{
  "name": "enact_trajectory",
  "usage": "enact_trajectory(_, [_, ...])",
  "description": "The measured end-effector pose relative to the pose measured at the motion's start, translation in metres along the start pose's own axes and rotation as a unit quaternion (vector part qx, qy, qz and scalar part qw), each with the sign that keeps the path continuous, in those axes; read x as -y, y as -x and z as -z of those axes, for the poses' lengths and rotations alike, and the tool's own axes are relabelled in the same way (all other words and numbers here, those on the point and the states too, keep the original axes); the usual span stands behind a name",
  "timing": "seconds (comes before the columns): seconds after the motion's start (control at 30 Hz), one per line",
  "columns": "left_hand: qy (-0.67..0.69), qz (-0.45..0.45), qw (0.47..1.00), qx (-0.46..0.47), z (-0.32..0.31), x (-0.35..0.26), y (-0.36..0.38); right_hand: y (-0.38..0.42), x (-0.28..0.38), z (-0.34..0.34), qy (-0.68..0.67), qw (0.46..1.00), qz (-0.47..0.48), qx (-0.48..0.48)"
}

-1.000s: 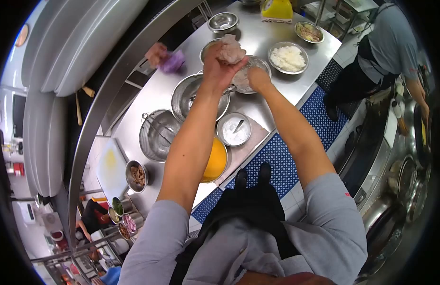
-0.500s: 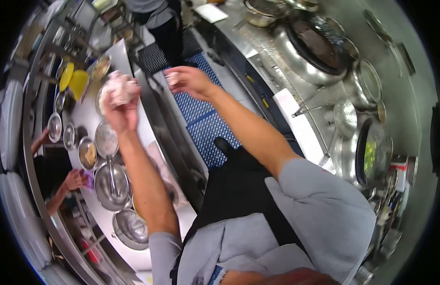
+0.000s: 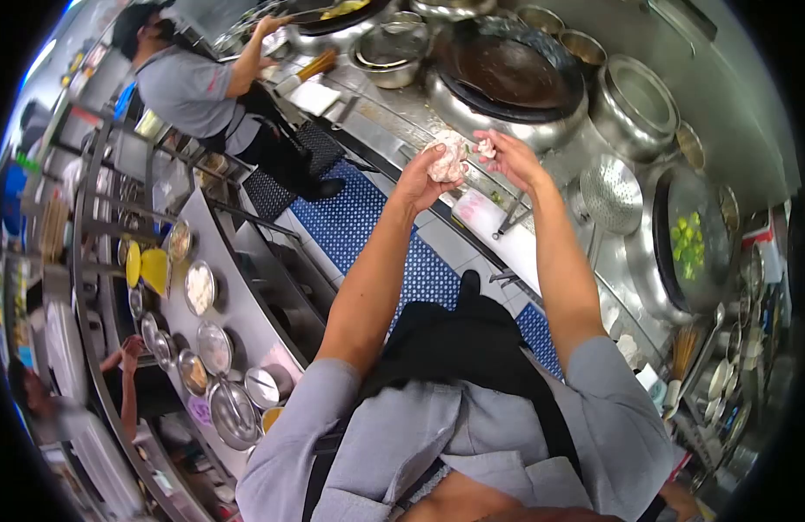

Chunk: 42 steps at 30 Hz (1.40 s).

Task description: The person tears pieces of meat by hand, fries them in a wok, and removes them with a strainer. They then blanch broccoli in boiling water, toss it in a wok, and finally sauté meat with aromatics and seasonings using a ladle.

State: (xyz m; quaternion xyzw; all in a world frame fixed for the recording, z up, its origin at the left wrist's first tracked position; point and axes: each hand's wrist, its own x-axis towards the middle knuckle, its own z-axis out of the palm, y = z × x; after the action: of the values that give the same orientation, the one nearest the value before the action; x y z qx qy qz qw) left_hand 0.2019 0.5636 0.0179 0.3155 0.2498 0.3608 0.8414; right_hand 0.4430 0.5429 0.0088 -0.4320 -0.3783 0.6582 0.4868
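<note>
My left hand [image 3: 417,181] is closed round a lump of pale pink, wet-looking raw meat [image 3: 447,158], held up near the edge of the stove counter. Just to its right, my right hand [image 3: 515,163] pinches a small pale piece [image 3: 486,147] that looks like the same stuff. A narrow gap separates the two hands. Behind them sits a large dark wok [image 3: 505,74] on a steel burner ring; I cannot make out anything in it. Beneath my hands is a white board [image 3: 482,214] with a pinkish patch.
To the right, a second wok [image 3: 650,252] holds chopped green vegetables [image 3: 688,248], with a perforated strainer [image 3: 609,193] beside it. Steel bowls [image 3: 234,413] line the prep counter [image 3: 180,304] at left. A co-worker [image 3: 193,96] stands at a farther wok, over blue floor matting [image 3: 359,213].
My view and both hands have swung from the prep counter to the stove side. The lump and small piece are still held, now closer together. The co-worker shows more fully.
</note>
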Motion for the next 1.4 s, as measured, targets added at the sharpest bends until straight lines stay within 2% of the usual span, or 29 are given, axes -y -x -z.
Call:
enact_trajectory(0.03, [-0.007, 0.021, 1.0, 0.011, -0.005, 0.006, -0.015, 0.003, 0.008, 0.008, -0.009, 1.0, 0.005, 0.028])
enact_trajectory(0.17, [-0.011, 0.093, 0.994, 0.064, -0.012, 0.024, -0.065, 0.003, 0.016, 0.03, 0.025, 1.0, 0.011, 0.006])
enact_trajectory(0.33, [-0.086, 0.165, 0.982, 0.044, -0.018, 0.03, -0.096, -0.018, -0.004, 0.073, 0.088, 0.993, 0.052, -0.062])
enact_trajectory(0.43, [-0.08, 0.185, 0.979, 0.038, -0.013, 0.032, -0.107, -0.018, -0.008, 0.078, 0.038, 0.993, 0.044, -0.103])
enact_trajectory(0.57, [-0.065, 0.225, 0.967, 0.104, 0.004, 0.035, -0.124, -0.023, -0.014, 0.077, 0.107, 0.992, 0.024, -0.057])
enact_trajectory(0.6, [-0.07, 0.23, 0.967, 0.089, 0.008, 0.036, -0.127, -0.025, -0.017, 0.079, 0.122, 0.987, 0.036, -0.102])
enact_trajectory(0.73, [-0.034, 0.227, 0.965, 0.128, 0.024, 0.029, -0.138, -0.024, -0.019, 0.063, 0.015, 0.971, 0.05, -0.232])
enact_trajectory(0.83, [-0.056, 0.257, 0.951, 0.163, 0.035, 0.021, -0.149, -0.024, -0.017, 0.046, -0.03, 0.971, 0.034, -0.233])
enact_trajectory(0.87, [-0.032, 0.269, 0.944, 0.186, 0.04, 0.021, -0.153, -0.025, -0.019, 0.042, -0.026, 0.971, 0.039, -0.233])
enact_trajectory(1.0, [0.069, 0.282, 0.918, 0.269, 0.038, 0.013, -0.156, -0.029, -0.018, 0.023, 0.147, 0.934, -0.009, -0.327])
enact_trajectory(1.03, [0.056, 0.283, 0.921, 0.261, 0.037, 0.013, -0.157, -0.029, -0.019, 0.022, 0.118, 0.933, -0.001, -0.34])
enact_trajectory(1.13, [0.03, 0.284, 0.929, 0.234, 0.041, 0.016, -0.162, -0.025, -0.02, 0.026, 0.004, 0.933, 0.041, -0.359])
enact_trajectory(1.23, [0.023, 0.276, 0.934, 0.225, 0.038, 0.018, -0.164, -0.013, -0.012, 0.027, -0.015, 0.939, 0.032, -0.342])
enact_trajectory(1.33, [-0.001, 0.277, 0.93, 0.24, 0.034, 0.025, -0.168, -0.01, -0.008, 0.021, 0.002, 0.945, 0.011, -0.327])
enact_trajectory(1.4, [-0.009, 0.276, 0.928, 0.249, 0.03, 0.03, -0.17, -0.013, -0.014, 0.033, 0.073, 0.944, 0.008, -0.322])
